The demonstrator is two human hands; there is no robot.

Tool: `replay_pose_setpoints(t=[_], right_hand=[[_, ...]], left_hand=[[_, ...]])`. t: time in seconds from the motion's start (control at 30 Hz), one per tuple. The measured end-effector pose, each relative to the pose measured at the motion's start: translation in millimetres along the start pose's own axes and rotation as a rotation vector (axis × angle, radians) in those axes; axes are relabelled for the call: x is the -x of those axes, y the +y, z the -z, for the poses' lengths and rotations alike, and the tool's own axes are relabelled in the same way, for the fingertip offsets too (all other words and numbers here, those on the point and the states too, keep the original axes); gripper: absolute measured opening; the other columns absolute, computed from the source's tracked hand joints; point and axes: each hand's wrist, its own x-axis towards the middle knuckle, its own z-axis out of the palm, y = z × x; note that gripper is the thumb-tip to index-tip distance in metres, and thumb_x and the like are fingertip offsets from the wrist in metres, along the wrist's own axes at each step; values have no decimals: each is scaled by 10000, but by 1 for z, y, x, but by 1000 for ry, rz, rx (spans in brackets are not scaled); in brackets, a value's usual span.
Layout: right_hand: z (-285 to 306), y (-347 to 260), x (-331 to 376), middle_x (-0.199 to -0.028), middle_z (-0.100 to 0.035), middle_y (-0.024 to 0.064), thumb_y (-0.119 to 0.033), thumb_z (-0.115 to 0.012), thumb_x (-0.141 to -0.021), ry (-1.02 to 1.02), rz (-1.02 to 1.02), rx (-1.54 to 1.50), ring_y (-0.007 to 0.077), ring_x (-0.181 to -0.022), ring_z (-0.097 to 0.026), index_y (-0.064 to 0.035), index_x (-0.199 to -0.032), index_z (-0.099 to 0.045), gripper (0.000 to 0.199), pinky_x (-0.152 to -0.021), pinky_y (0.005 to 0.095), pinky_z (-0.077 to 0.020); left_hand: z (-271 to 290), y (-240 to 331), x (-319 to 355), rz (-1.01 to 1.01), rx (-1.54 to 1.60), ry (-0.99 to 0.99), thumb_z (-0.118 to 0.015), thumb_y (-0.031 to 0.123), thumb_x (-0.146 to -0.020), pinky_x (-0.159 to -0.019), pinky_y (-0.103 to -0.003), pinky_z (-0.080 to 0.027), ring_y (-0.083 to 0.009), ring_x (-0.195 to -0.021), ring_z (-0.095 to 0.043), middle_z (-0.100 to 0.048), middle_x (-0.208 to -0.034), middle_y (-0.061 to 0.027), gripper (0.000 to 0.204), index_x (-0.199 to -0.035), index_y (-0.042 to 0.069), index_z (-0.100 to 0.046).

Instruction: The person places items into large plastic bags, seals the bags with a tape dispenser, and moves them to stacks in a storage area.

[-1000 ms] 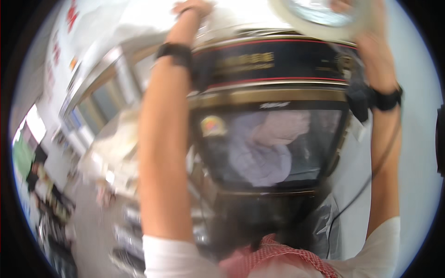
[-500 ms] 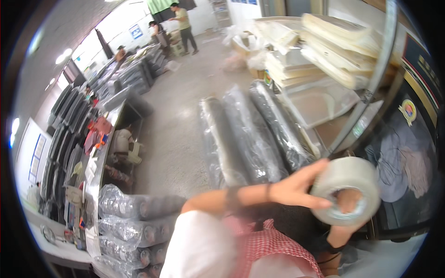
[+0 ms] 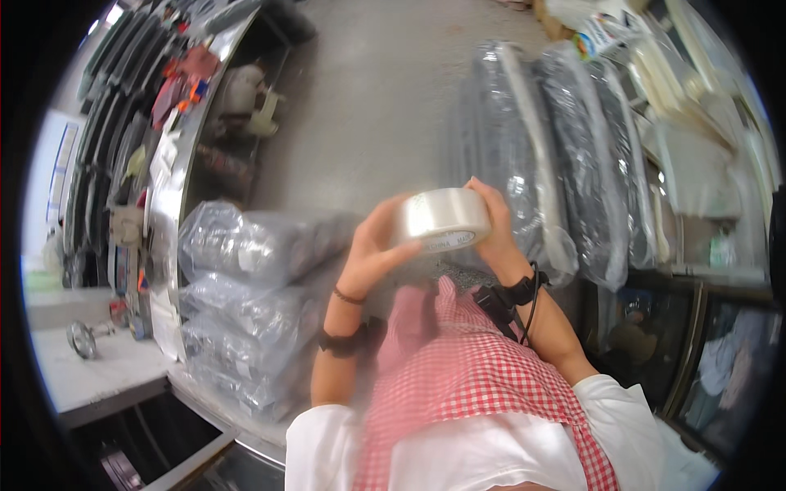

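A wide roll of clear packing tape (image 3: pixel 442 213) is held up in front of my body, its side face and part of the core rim turned toward me. My left hand (image 3: pixel 375 247) grips the roll's left side, the thumb lying along its lower edge. On the opposite side my right hand (image 3: pixel 494 225) is wrapped against the roll, one fingertip showing at its top edge. Most of the fingers of both hands are hidden behind the tape. Below the roll hangs my red-and-white checked apron (image 3: pixel 491 368).
Plastic-wrapped dark rolls (image 3: pixel 246 303) are stacked at the left beside a metal-edged workbench (image 3: pixel 168 176). Long plastic-wrapped bundles (image 3: pixel 508 131) lie on the floor (image 3: pixel 352 106) ahead to the right. A dark glass-fronted cabinet (image 3: pixel 647 335) stands at my right.
The tape roll has come from my right side to the front of my body, both hands still on it. My view has tipped downward, and the people in the background are out of sight.
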Motion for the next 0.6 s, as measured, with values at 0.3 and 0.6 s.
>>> replay_pose_setpoints(t=[0.3, 0.6], right_hand=[[-174, 121, -102, -902, -627, 120, 6, -638, -817, -396, 173, -75, 238, -814, -599, -44, -1233, -497, 442, -751, 361, -465], [-274, 260, -281, -803, -622, 85, -59, -641, -838, -745, -712, -695, 170, -686, -576, -15, -1021, -600, 193, -665, 265, -453]], left_hand=[[178, 5, 2, 179, 376, 305, -638, 144, -835, -953, -333, -441, -191, -1051, -599, -650, -1120, -134, 429, -1208, -59, -578], [301, -10, -126, 248, 427, 658, -623, 130, -854, -794, -285, -490, -146, -894, -608, -660, -994, -105, 233, -1024, -30, -628]])
